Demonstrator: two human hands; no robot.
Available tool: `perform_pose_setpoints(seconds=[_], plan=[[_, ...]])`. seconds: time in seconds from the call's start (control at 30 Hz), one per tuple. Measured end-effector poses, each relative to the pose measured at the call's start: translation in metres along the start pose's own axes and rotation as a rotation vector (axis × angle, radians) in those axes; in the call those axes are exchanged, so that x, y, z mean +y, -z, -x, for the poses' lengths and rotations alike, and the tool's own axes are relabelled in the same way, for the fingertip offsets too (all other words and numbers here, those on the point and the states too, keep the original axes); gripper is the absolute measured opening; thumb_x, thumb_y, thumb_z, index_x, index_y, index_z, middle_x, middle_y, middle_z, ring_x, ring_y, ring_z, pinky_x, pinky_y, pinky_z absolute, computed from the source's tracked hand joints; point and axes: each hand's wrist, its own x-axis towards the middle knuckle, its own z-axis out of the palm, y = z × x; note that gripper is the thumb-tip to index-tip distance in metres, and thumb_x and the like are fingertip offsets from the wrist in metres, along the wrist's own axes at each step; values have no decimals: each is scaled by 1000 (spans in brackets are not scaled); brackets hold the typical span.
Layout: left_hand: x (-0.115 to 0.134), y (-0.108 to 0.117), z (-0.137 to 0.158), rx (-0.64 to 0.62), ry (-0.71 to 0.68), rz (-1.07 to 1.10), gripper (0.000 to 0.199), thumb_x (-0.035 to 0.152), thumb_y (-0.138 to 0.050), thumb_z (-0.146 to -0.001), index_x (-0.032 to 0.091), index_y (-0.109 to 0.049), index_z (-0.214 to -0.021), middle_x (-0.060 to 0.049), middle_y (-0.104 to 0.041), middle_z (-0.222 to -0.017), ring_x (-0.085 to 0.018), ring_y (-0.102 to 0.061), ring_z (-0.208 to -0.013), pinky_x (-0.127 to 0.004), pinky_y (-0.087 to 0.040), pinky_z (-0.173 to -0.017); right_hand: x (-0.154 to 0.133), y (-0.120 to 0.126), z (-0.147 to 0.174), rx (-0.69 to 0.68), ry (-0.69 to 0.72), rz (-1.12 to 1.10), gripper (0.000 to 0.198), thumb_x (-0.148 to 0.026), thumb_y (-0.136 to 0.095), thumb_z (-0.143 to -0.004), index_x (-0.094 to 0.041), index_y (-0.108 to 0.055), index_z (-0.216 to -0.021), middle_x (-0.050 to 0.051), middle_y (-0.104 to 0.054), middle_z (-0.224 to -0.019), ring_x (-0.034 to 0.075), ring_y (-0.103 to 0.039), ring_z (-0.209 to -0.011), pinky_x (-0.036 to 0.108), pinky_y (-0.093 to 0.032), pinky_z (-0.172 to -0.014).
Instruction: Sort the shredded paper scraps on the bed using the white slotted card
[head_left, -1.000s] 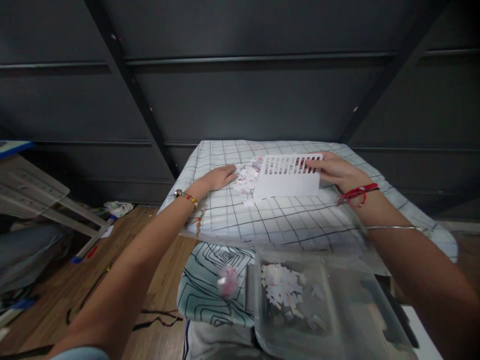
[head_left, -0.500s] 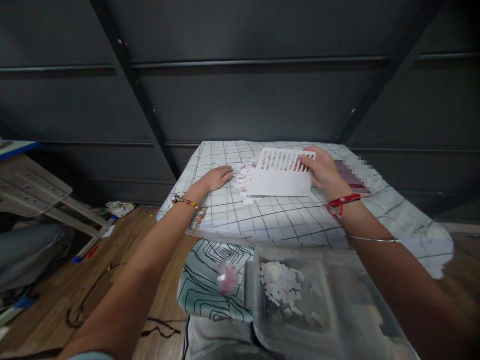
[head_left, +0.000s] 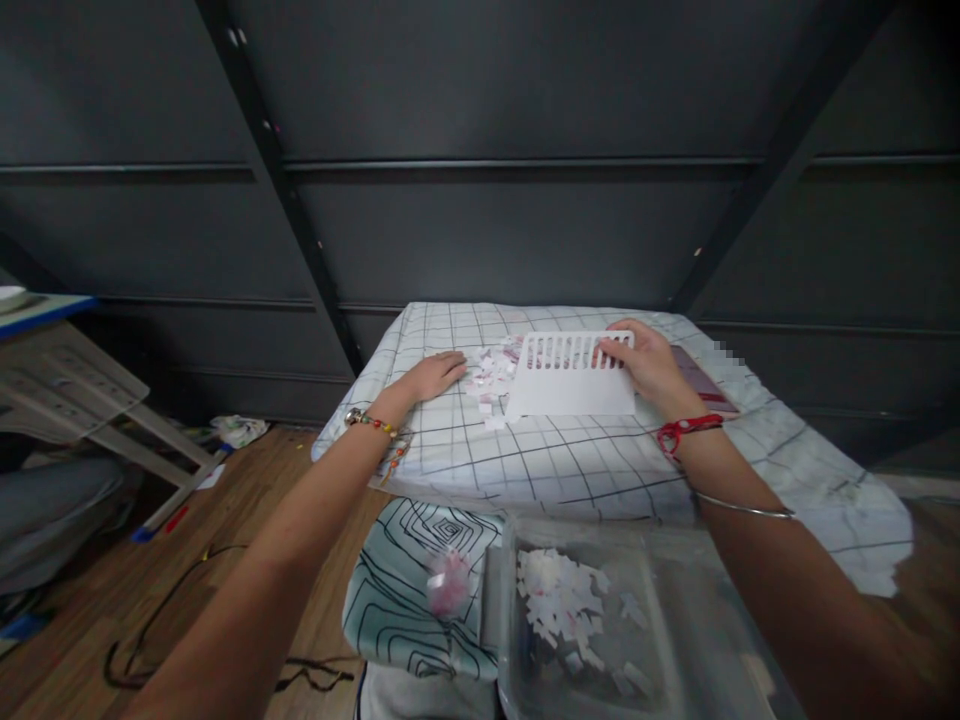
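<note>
My right hand (head_left: pixel 646 362) grips a white plastic board (head_left: pixel 574 393) by its slotted upper edge, thumb in front. The board stands tilted on the checked cloth (head_left: pixel 480 470), its left edge against a heap of small white and pink paper pieces (head_left: pixel 491 372). On the heap's other side my left hand (head_left: pixel 439 375) lies flat on the cloth, fingers stretched towards the papers. Part of the heap is hidden behind the board.
A clear plastic bin (head_left: pixel 510 620) with similar paper pieces stands in front. Beside it, a pink-and-clear bundle (head_left: pixel 448 583) rests on a teal patterned cushion (head_left: pixel 397 590). A dark red flat item (head_left: pixel 701 380) lies right of my hand. Dark panels (head_left: pixel 517 240) rise behind the table.
The view has tilted up a little, so everything sits lower in it. The board is held more level, with its slotted edge straighter. My left hand remains flat beside the heap.
</note>
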Motion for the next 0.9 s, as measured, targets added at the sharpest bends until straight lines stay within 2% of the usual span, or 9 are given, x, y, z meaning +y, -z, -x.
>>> perform_pose_setpoints(seconds=[0.1, 0.27, 0.4, 0.53, 0.7, 0.9], plan=[[-1, 0, 0, 1, -3, -1, 50, 42, -23, -94, 10, -49, -123, -12, -50, -134, -21, -42, -126, -32, -29, -107, -1, 2, 2, -51, -14, -7, 27, -38, -72, -60, -22, -54, -75, -6, -56, -56, 11, -50, -49, 23, -38, -47], [1, 2, 2, -3, 7, -8, 52, 42, -24, -94, 7, -48, -124, -14, -50, -134, -20, -43, -125, -31, -29, -107, -4, 2, 4, -24, -9, -16, 27, -37, -72, -60, -23, -55, -75, -6, -58, -57, 11, -51, -51, 23, -38, -49], [2, 3, 2, -14, 9, -11, 53, 41, -24, -94, 6, -48, -125, -14, -49, -134, -21, -41, -127, -31, -28, -108, -11, 1, 7, -77, -24, -23, 25, -37, -72, -61, -22, -55, -72, -6, -58, -56, 11, -51, -50, 23, -38, -49], [-1, 1, 2, -11, 1, -4, 52, 42, -24, -94, 9, -48, -125, -12, -49, -135, -21, -41, -127, -32, -29, -108, -14, 1, 9, -42, -10, -47, 26, -38, -72, -59, -22, -55, -71, -6, -57, -54, 10, -50, -49, 23, -37, -49], [-6, -3, 1, 7, -24, 9, 49, 45, -23, -94, 14, -48, -123, -9, -50, -134, -22, -44, -124, -34, -32, -106, -13, 1, 8, -81, -24, -50, 28, -39, -73, -57, -22, -54, -68, -6, -57, -54, 11, -50, -48, 24, -38, -48], [-4, -1, 1, 11, -17, 7, 48, 44, -24, -94, 14, -49, -122, -10, -51, -133, -22, -44, -124, -34, -32, -106, -15, 1, 8, -18, -2, -68, 28, -40, -72, -56, -23, -54, -68, -5, -57, -56, 13, -52, -51, 26, -42, -51]])
